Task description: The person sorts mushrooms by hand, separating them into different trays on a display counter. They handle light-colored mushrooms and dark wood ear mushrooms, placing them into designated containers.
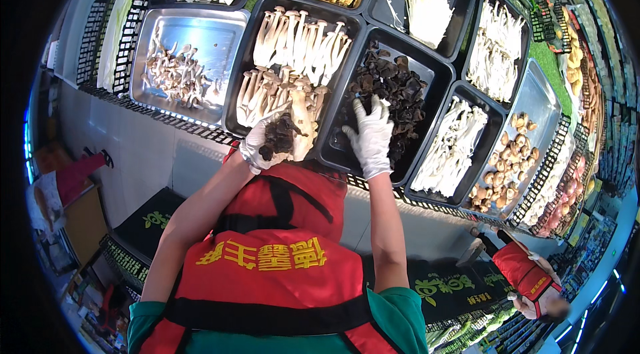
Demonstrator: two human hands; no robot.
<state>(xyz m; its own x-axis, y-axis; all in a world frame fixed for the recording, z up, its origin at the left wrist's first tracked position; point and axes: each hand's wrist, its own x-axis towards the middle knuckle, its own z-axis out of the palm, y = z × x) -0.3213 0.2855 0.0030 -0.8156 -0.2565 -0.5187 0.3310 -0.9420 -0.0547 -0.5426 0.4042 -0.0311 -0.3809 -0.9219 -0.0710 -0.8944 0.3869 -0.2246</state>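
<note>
My left hand [261, 144], in a white glove, holds a clump of dark wood ear fungus [279, 135] over the front edge of a black tray [345, 36] of long-stemmed brown-capped mushrooms [300, 46]. Right beside that clump is a thick pale mushroom [301, 124], perhaps a king oyster; whether the hand also grips it I cannot tell. My right hand [371, 136], gloved too, lies palm down with fingers apart in the neighbouring black tray [345, 146]. Its fingertips touch the heap of wood ear fungus [392, 84], which partly hides them.
Enoki mushrooms [430, 16] lie in a far black tray. White slender mushrooms [450, 146] and a metal tray of shiitake [510, 159] are to the right. Small mushrooms [177, 71] sit in a metal tray at left. Another person [527, 269] in a red apron stands at lower right.
</note>
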